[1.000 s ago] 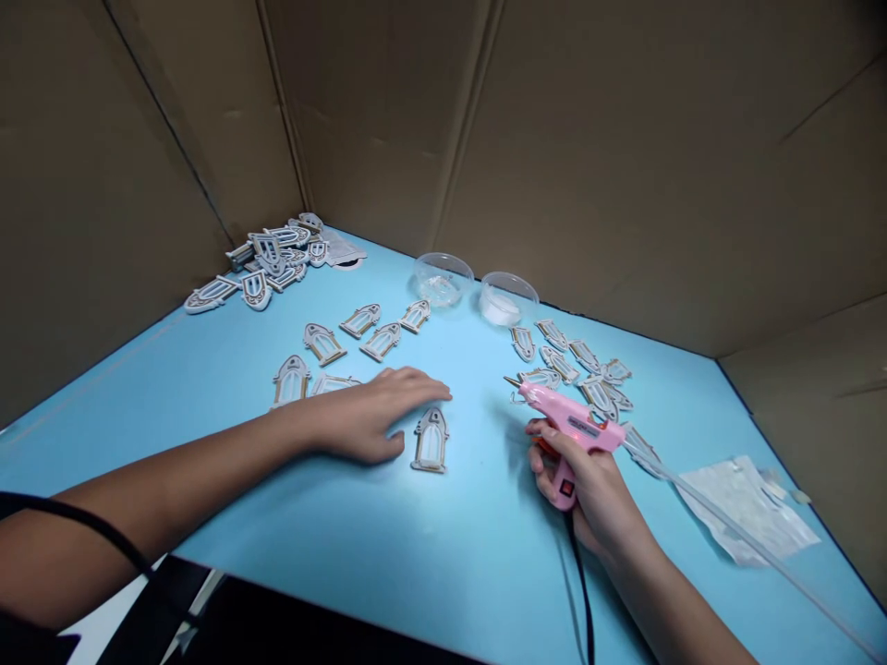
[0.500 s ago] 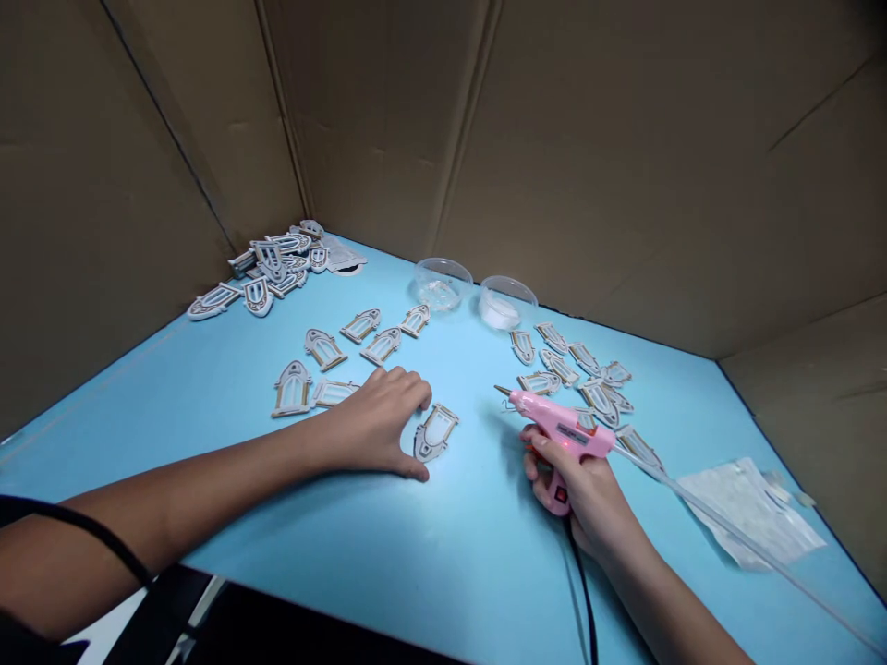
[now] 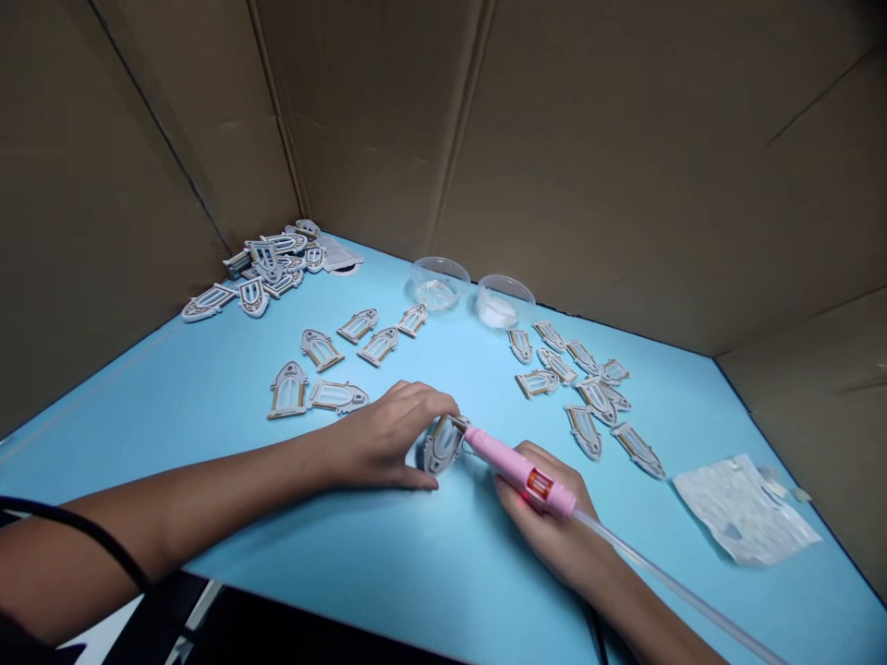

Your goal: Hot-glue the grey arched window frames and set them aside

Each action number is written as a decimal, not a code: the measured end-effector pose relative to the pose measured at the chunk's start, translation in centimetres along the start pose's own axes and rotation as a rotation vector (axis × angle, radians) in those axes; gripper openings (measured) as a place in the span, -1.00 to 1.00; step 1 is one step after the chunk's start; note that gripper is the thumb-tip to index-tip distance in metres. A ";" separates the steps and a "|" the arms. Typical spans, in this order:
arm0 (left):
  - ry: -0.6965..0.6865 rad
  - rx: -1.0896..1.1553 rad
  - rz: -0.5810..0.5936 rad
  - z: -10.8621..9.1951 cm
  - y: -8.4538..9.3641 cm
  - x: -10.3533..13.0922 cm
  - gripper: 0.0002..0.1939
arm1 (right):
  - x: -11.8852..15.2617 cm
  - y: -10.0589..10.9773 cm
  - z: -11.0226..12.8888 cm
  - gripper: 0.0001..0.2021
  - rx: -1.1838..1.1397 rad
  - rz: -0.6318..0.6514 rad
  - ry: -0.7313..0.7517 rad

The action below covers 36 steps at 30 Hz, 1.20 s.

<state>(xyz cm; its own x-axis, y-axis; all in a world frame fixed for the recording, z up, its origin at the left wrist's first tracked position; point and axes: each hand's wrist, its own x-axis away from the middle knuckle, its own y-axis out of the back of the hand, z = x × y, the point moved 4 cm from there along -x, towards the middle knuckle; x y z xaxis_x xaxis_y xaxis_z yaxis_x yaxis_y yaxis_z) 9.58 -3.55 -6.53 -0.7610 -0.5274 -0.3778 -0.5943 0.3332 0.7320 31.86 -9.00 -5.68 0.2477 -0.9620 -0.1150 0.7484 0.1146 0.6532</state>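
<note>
Between the thumb and fingers of my left hand point(image 3: 398, 434) is a small arched window-shaped piece point(image 3: 443, 445), white and grey with gold trim, tipped up off the table. My right hand point(image 3: 554, 513) grips a pink hot glue gun point(image 3: 516, 465), whose tip is at the upper right edge of that piece. A long clear glue stick point(image 3: 665, 577) runs out of the gun's back. The trigger and handle are hidden beneath my right hand. Left of my left hand lie more arched pieces, the nearest being a sideways arched piece point(image 3: 338, 396).
A pile of arched pieces point(image 3: 270, 263) lies at the back left; a looser group point(image 3: 596, 397) spreads on the right. Two clear plastic cups point(image 3: 440, 282) stand at the back. A crumpled white packet point(image 3: 745, 508) lies at the right. Cardboard walls point(image 3: 589, 166) enclose the blue table point(image 3: 388, 573).
My left hand has closed on the arched piece and tilted it up. My right hand has brought the glue gun leftward and turned it so its tip meets the piece.
</note>
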 end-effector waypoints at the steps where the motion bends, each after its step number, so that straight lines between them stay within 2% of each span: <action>1: -0.010 0.004 0.004 -0.1 0.0 0.0 -0.29 | 0.1 0.0 0.0 -0.79 0.011 -0.003 0.020; 5: -0.026 0.001 -0.003 -0.1 -0.1 -0.1 -0.34 | 0.3 0.1 0.0 -0.77 0.051 -0.005 0.079; 10: -0.053 -0.010 -0.040 -0.2 0.0 -0.1 -0.30 | 0.7 0.1 -0.3 -0.76 0.088 -0.003 0.060; 19: -0.046 -0.009 -0.027 -0.2 0.1 -0.1 -0.30 | 0.9 -0.2 -0.3 -0.76 0.072 -0.030 0.046; 36: -0.092 -0.010 -0.059 -0.3 0.2 -0.1 -0.37 | 1.0 0.1 -0.2 -0.78 0.063 -0.018 0.067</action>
<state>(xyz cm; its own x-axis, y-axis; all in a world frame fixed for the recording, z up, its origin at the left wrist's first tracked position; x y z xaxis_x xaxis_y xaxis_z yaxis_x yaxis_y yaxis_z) 9.57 -3.69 -6.17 -0.7456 -0.4716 -0.4708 -0.6366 0.2952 0.7124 32.25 -9.93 -5.89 0.2765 -0.9448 -0.1759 0.7134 0.0792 0.6963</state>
